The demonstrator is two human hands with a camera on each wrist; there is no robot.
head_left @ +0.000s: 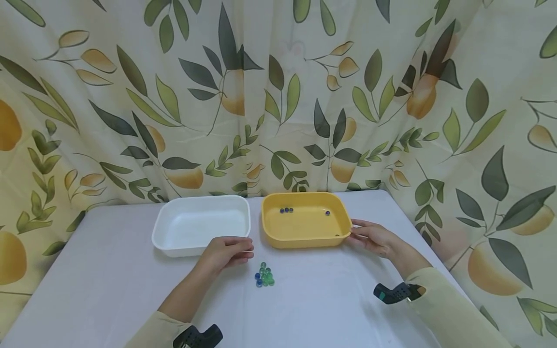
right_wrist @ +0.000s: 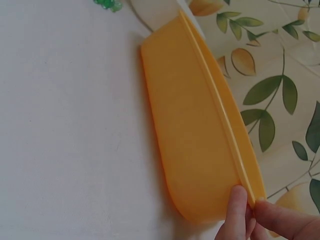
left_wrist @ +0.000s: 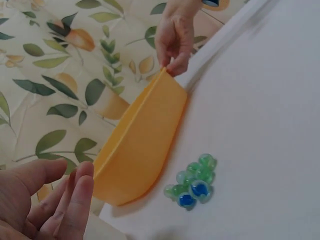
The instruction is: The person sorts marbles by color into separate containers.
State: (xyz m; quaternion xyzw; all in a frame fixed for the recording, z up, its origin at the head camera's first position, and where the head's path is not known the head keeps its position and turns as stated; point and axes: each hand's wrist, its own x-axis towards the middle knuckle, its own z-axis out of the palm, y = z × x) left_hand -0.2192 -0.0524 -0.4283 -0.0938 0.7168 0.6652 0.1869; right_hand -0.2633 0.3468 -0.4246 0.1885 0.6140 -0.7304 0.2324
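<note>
My right hand pinches the right end of the yellow tray at its rim, thumb and fingers on either side of the wall. Several dark marbles lie in that tray, most of them at the back left. The left hand hovers by the front right corner of the white tray, fingers loosely bent and holding nothing. Just right of and nearer than that hand, a cluster of green glass marbles, with a few blue marbles among them, rests on the cloth.
Both trays stand side by side near the back edge of the table, which wears a white cloth. Behind it hangs a curtain printed with leaves and fruit. Each wrist carries a black camera.
</note>
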